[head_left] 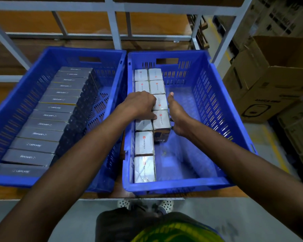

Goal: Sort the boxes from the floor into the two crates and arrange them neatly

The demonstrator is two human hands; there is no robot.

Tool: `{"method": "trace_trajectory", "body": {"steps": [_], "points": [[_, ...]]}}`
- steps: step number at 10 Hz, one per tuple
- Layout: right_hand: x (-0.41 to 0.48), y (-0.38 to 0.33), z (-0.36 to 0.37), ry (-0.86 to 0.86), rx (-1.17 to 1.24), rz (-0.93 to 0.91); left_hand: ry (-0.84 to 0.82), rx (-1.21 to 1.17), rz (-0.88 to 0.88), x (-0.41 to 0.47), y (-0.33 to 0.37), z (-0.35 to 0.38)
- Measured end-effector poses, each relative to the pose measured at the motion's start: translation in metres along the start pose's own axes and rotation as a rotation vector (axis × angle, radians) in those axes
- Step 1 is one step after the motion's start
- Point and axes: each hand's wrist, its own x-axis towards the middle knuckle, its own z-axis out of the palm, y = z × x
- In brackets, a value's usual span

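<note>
Two blue crates sit side by side on a shelf. The left crate [47, 55] holds a row of several grey boxes [47, 124] along its left side. The right crate [217, 95] holds several white boxes [144, 144] in two columns at its left. My left hand [140, 105] rests knuckles-up on the white boxes in the middle of the crate. My right hand [177, 114] presses flat against the right side of the nearest white box of the second column [162, 122], thumb pointing away from me. Both hands touch that box.
Metal shelf uprights [115, 27] rise behind the crates. Open cardboard cartons [273, 81] stand to the right on the floor. The right half of the right crate shows bare bottom. My feet [145, 204] are visible below the shelf edge.
</note>
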Motion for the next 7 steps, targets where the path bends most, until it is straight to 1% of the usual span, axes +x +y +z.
{"method": "trace_trajectory", "body": {"steps": [1, 2, 3, 4, 5, 6, 7], "points": [[0.007, 0.000, 0.009, 0.020, -0.093, -0.045, 0.067, -0.032, -0.008, 0.000, -0.001, 0.002], [0.066, 0.030, -0.003, 0.089, -0.227, -0.128, 0.148, -0.142, -0.047, 0.004, -0.002, 0.001], [0.043, 0.024, -0.001, 0.141, -0.468, -0.210, 0.164, -0.218, -0.102, 0.005, -0.001, 0.000], [0.019, 0.008, -0.007, 0.104, -0.811, -0.301, 0.165, -0.210, -0.097, 0.002, 0.001, 0.000], [0.006, -0.019, -0.016, 0.100, -1.139, -0.288, 0.145, -0.221, -0.069, -0.006, 0.005, -0.006], [-0.003, -0.034, -0.005, 0.200, -1.271, -0.321, 0.164, -0.354, -0.013, -0.014, -0.002, -0.012], [-0.004, -0.033, 0.018, 0.311, -1.322, -0.394, 0.367, -0.444, 0.046, -0.019, -0.018, -0.011]]}}
